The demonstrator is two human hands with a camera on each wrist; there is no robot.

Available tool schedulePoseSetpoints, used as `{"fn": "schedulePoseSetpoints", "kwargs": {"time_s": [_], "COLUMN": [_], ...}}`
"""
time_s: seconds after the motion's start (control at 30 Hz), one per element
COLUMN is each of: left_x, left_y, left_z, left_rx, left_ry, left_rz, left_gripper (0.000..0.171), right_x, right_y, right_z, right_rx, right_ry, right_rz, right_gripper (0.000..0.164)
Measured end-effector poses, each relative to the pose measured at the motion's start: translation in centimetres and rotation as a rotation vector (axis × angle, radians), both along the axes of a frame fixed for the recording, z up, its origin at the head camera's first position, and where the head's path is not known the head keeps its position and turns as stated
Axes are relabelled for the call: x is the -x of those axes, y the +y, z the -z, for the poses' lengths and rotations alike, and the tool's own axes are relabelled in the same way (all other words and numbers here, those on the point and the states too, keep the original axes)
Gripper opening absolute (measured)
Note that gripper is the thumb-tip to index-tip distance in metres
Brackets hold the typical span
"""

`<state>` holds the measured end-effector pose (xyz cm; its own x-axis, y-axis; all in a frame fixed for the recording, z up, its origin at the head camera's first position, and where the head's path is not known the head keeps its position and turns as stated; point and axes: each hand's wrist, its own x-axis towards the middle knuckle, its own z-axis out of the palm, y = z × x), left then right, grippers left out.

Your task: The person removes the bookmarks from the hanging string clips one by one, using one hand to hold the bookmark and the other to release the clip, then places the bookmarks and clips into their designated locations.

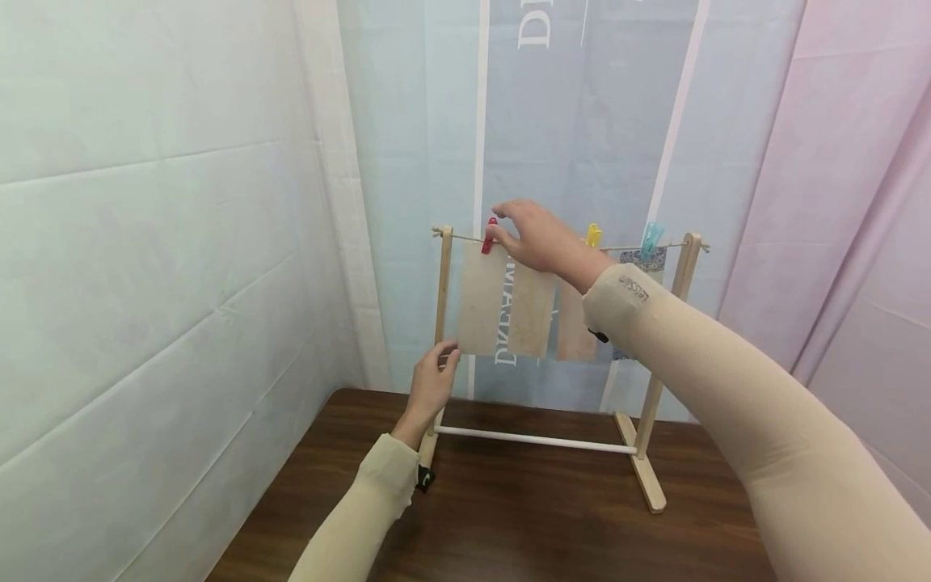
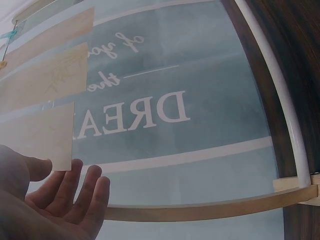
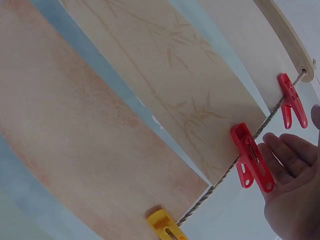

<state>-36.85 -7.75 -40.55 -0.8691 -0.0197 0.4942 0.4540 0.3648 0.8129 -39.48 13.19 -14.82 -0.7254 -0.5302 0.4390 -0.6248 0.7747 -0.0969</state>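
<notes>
**Loose cloth, light rack**

Beige-sleeved forearms fill the lower frame of the head view. At centre, the right hand (image 1: 541,238) reaches to the red plastic clothespin (image 1: 490,235) on the twine line (image 1: 625,247); the right wrist view shows its fingers (image 3: 287,155) spread beside a red pin, gripping nothing. Lower left of centre, the left hand (image 1: 432,380) pinches the bottom corner of the pale beige cloth rectangle (image 1: 483,303) hanging from that line. If the pin opens while the corner is tugged, the cloth may slip off. Pulling sideways could tip the small wooden drying rack (image 1: 442,323) on the dark wooden table (image 1: 524,501).
</notes>
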Motion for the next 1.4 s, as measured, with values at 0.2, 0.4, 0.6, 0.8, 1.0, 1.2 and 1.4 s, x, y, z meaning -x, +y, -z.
{"fn": "schedulePoseSetpoints", "kwargs": {"time_s": [0.2, 0.4, 0.6, 0.8, 1.0, 1.2, 1.4], "left_x": [0.0, 0.1, 0.3, 0.3, 0.3, 0.4, 0.3], "left_y": [-0.1, -0.2, -0.1, 0.1, 0.2, 0.3, 0.1], "left_z": [0.1, 0.4, 0.4, 0.4, 0.7, 0.8, 0.9], "left_rx": [-0.013, -0.008, -0.013, -0.026, -0.049, -0.057, -0.08], "left_ry": [0.005, 0.026, 0.038, 0.071, 0.081, 0.087, 0.093], "left_rz": [-0.008, 0.002, -0.003, -0.018, -0.028, -0.026, -0.013], "left_gripper": [0.029, 0.024, 0.019, 0.014, 0.013, 0.014, 0.014], "right_x": [0.1, 0.1, 0.1, 0.1, -0.1, -0.2, -0.2], "right_y": [-0.4, -0.5, -0.4, -0.3, -0.2, -0.1, 0.0], "right_z": [-0.1, 0.3, 0.3, 0.3, 0.6, 0.9, 1.1], "right_rx": [0.01, 0.044, 0.075, 0.12, 0.164, 0.189, 0.203], "right_ry": [-0.018, -0.029, -0.019, -0.01, 0.023, 0.063, 0.08], "right_rz": [0.0, -0.004, -0.012, -0.04, -0.076, -0.117, -0.136], "right_gripper": [0.046, 0.038, 0.038, 0.032, 0.026, 0.019, 0.015]}}
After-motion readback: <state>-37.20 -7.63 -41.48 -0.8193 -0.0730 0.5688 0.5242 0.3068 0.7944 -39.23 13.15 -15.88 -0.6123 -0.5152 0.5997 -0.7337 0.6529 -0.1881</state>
